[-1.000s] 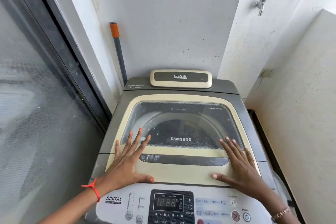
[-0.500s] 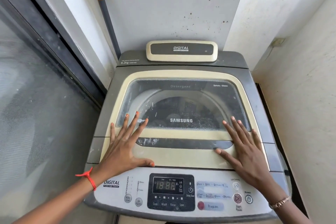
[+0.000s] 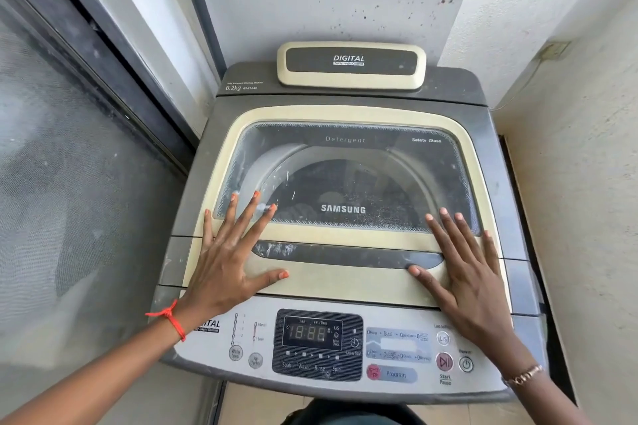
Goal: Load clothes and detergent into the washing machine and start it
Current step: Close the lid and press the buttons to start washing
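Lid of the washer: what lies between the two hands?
Head view: between left hand and right hand, the lid shows only its dark handle recess; nothing loose.

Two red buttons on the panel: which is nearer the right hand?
The round Start/Pause button, beside Power, close to the wrist of the right hand. The other red one, Program, sits further left, by the display.

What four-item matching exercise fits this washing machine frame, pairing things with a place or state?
Things:
1 left hand
2 right hand
3 lid
4 Start/Pause button

Places or states:
a closed
b red, untouched, on the right of the control panel
c flat on the lid, wrist wearing an orange thread bracelet
d flat on the lid, wrist wearing a metal bracelet

Pairs: 1-c; 2-d; 3-a; 4-b
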Tool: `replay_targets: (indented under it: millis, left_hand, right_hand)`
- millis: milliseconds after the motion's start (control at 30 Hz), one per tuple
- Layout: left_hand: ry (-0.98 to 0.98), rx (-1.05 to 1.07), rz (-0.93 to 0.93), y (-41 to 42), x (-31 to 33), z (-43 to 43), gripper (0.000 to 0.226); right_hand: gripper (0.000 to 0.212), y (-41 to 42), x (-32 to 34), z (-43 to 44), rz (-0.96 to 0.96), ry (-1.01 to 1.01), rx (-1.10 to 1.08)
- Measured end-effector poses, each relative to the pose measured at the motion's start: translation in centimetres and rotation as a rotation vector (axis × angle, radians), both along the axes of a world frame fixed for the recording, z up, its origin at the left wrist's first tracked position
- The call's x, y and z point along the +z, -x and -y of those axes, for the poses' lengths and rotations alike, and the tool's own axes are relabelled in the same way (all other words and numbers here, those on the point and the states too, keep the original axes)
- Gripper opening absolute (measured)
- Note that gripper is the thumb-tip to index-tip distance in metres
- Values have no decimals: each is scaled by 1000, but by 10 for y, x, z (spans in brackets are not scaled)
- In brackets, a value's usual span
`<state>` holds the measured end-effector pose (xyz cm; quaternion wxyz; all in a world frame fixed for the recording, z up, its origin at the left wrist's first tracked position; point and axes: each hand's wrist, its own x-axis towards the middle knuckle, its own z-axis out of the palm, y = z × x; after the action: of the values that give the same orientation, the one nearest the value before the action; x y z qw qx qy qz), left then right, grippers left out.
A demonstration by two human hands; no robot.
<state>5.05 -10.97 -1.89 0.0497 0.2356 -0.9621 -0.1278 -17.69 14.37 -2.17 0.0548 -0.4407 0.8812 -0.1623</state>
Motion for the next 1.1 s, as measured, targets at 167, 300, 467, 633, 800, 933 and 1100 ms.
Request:
replay_targets:
  millis: [167,300,467,633,800,933,1100]
  left_hand:
    - [3,4,-7,0,-2,1,91]
    - [10,-1,-15,0,-2,1,90]
    - [10,3,-32,1,-3,1,89]
    - [13,11,-33,1,-3,1,88]
    - [11,11,-39,1,-4,1,89]
    - [8,15,-47,1,-4,1,88]
    - [14,14,-59,2,-4,1,88]
  right_hand:
    - [73,0,-1,0,3,-4,1]
    - [73,1,-2,0,17,10,8]
    - [74,1,-1,0,18,22,11]
    - [74,1,-2,0,14,27,10]
    - [75,1,-2,0,15,35,7]
    - [74,0,-2,0,9,37,1]
    - [75,0,-2,0,0,36,-7]
